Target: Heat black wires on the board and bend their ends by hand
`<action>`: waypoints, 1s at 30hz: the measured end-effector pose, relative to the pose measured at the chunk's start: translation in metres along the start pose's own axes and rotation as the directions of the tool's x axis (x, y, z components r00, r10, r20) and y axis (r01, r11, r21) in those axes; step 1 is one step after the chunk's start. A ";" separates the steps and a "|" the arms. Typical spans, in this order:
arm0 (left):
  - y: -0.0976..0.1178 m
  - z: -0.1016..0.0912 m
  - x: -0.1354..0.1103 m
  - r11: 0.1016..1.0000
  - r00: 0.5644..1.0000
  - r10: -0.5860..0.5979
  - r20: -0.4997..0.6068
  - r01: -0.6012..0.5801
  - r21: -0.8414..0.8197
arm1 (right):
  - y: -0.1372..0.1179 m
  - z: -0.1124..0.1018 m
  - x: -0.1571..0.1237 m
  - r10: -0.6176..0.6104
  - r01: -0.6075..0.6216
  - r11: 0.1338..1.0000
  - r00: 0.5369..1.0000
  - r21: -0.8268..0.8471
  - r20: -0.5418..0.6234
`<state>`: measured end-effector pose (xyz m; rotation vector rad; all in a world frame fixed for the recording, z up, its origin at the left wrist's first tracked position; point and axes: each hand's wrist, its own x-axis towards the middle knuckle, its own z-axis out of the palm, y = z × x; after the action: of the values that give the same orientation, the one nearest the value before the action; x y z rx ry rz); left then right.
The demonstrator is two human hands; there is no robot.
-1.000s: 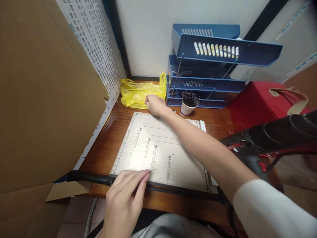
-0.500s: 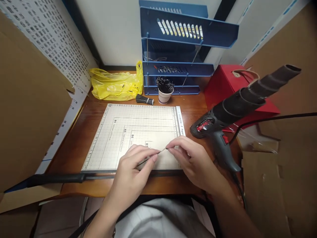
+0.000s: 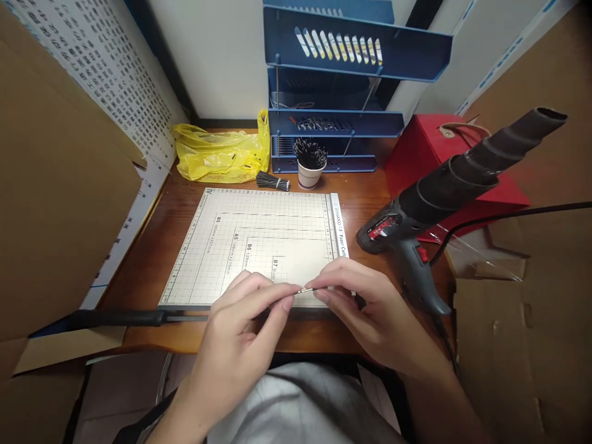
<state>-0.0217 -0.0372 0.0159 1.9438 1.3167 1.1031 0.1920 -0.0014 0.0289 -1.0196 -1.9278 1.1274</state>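
Observation:
My left hand [image 3: 245,333] and my right hand [image 3: 370,311] meet over the near edge of a gridded paper cutter board [image 3: 259,237]. Both pinch a thin wire [image 3: 306,289] between thumb and fingertips, the left on its dark end, the right on its pale tip. The cutter's black handle [image 3: 115,318] lies flat along the near edge to my left. A white cup of black wire pieces [image 3: 309,166] and a tied bundle of black wires [image 3: 272,181] sit beyond the board.
A black heat gun [image 3: 444,197] stands on the right with its cord trailing off. Behind are a blue stacked letter tray [image 3: 342,92], a yellow plastic bag [image 3: 222,154] and a red box [image 3: 444,160]. Cardboard walls [image 3: 55,203] close in both sides.
A second ago my right hand reached to the far side of the board by the yellow bag. It came back and pinched the wire tip beside my left hand, then both hands shifted slightly nearer.

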 end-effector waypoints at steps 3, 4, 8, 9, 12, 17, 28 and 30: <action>0.001 -0.002 -0.001 0.994 0.997 0.075 -0.008 -0.074 0.075 | 0.000 -0.002 -0.001 -0.005 0.005 1.000 1.000 0.011 0.030; 0.000 -0.003 -0.001 0.989 0.994 0.107 -0.002 -0.106 0.103 | 0.000 -0.003 -0.001 -0.002 0.002 1.000 0.999 0.011 0.047; -0.001 -0.009 0.002 0.961 0.975 0.210 0.075 -0.220 0.166 | -0.001 -0.004 -0.003 0.037 -0.036 0.999 0.996 -0.011 0.081; -0.002 -0.010 0.003 0.957 0.970 0.222 0.094 -0.235 0.168 | -0.001 -0.003 -0.004 0.059 -0.058 0.998 0.996 -0.021 0.072; -0.003 -0.012 0.006 0.954 0.964 0.236 0.125 -0.255 0.160 | -0.001 -0.001 -0.004 0.122 -0.121 0.992 0.992 -0.043 0.026; -0.011 -0.001 0.009 0.959 0.966 0.230 0.120 -0.246 0.144 | 0.008 0.000 -0.002 0.151 -0.149 0.985 0.988 -0.088 0.019; -0.032 0.071 0.044 0.905 0.978 0.192 0.086 -0.210 0.369 | 0.046 -0.028 -0.031 0.174 -0.342 0.891 0.865 -0.298 -0.470; -0.034 0.075 0.046 0.903 0.975 0.170 0.142 -0.212 0.373 | 0.049 -0.029 -0.036 0.199 -0.363 0.889 0.856 -0.280 -0.478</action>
<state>0.0349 0.0190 -0.0349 2.4303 1.3883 0.8568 0.2469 -0.0067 -0.0095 -1.6547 -1.6723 0.6123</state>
